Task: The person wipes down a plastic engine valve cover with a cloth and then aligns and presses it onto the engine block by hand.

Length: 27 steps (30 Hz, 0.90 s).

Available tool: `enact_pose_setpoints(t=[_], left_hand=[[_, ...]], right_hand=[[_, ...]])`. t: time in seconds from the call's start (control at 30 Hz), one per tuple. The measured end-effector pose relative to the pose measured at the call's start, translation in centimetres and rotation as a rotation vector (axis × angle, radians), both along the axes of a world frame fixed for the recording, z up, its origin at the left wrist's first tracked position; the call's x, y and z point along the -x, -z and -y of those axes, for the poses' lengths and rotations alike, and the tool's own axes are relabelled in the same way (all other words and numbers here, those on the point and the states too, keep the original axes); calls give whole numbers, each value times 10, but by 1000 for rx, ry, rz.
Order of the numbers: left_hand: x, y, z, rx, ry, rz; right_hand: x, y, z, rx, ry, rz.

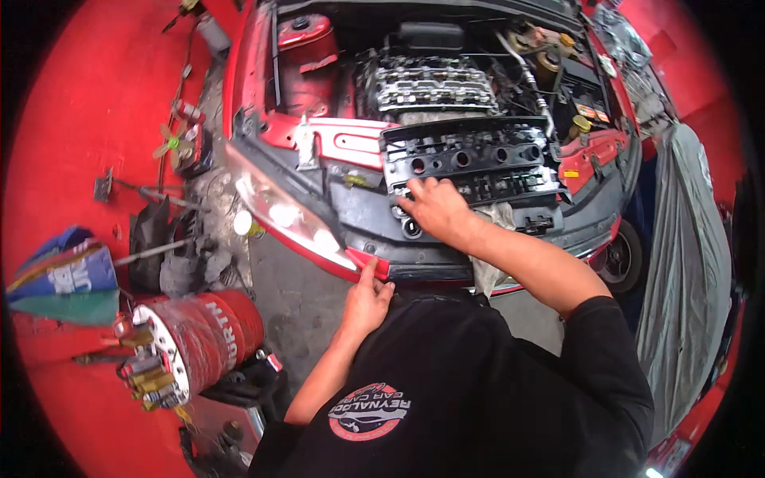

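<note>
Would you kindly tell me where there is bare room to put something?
Grey floor lies bare between the red cylindrical drum and left hand; also black plastic panel between the clear headlight and right hand. Crowded: around the long black engine cover.

Black valve cover [478,159], one, at front edge of red car [351,142] — right hand [437,207] at cover's near left corner, left hand [366,307] on car's front edge

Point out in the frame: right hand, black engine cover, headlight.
right hand [438,209]: head view, back of the hand
black engine cover [480,158]: head view, strip between two round holes
headlight [285,210]: head view, clear lens
</note>
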State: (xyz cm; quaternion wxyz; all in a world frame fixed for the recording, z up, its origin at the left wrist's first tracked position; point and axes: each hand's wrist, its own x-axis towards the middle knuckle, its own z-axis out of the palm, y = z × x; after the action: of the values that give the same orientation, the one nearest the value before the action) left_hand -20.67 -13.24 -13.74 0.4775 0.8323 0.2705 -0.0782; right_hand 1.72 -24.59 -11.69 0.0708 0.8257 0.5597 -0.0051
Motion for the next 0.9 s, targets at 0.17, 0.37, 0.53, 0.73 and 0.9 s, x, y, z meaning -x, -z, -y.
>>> enact_pose_setpoints(t=[0.17, 0.37, 0.53, 0.73, 0.9], left_hand=[[-7, 27, 5, 304, 42, 91], [-16, 3, -4, -61, 323, 95], [-39, -43, 3, -129, 426, -17], [-63, 5, -40, -62, 464, 19], [-55, -25, -35, 127, 294, 88]], right_hand=[[-19, 116, -40, -173, 487, -379], [-17, 48, -62, 303, 183, -156], [1, 34, -50, 264, 322, -159], [5, 41, -56, 286, 298, -111], [6, 25, -53, 274, 253, -131]])
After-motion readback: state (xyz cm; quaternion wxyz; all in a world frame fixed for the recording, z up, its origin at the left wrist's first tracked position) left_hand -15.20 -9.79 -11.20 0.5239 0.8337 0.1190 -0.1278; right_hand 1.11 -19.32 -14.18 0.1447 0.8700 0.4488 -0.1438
